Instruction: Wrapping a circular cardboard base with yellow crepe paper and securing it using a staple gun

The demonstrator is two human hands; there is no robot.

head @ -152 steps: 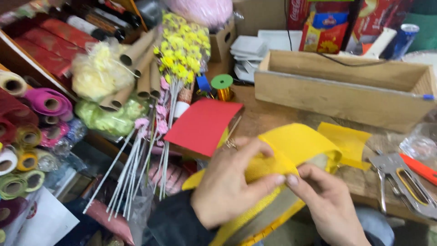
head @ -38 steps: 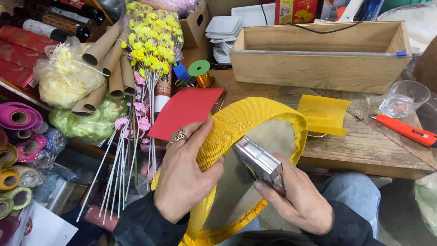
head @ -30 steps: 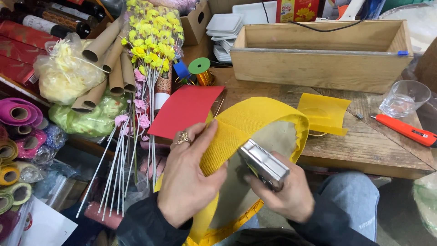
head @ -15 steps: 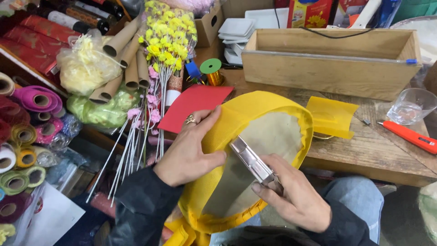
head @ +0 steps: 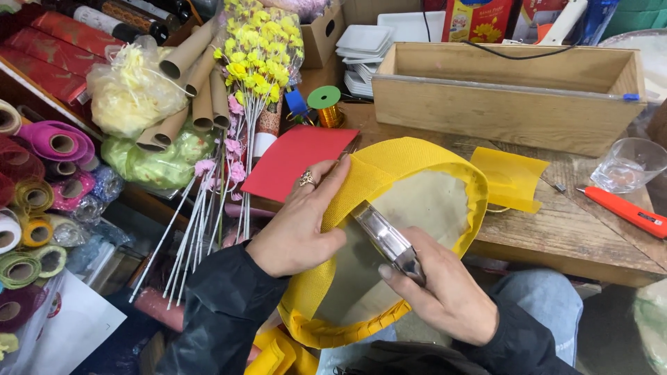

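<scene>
My left hand (head: 300, 222), a ring on one finger, pinches the left edge of a yellow mesh-covered round frame (head: 410, 167) held over my lap. My right hand (head: 445, 292) grips a silver stapler (head: 385, 239) whose nose sits on the yellow rim right beside my left fingers. The frame's inside shows a pale beige lining (head: 424, 208), and its lower rim is pleated yellow fabric. A red sheet (head: 295, 160) lies on the wooden table just above my left hand.
A cut yellow mesh piece (head: 511, 177), a glass cup (head: 629, 165) and an orange utility knife (head: 625, 212) lie on the wooden table (head: 556, 236). A wooden box (head: 504, 94) stands behind. Yellow flower stems (head: 260, 62), cardboard tubes (head: 191, 83) and ribbon rolls (head: 48, 142) crowd the left.
The flat yellow piece has become a round frame held upright. My right hand brought in the stapler, and it has slid up to the rim beside my left fingers.
</scene>
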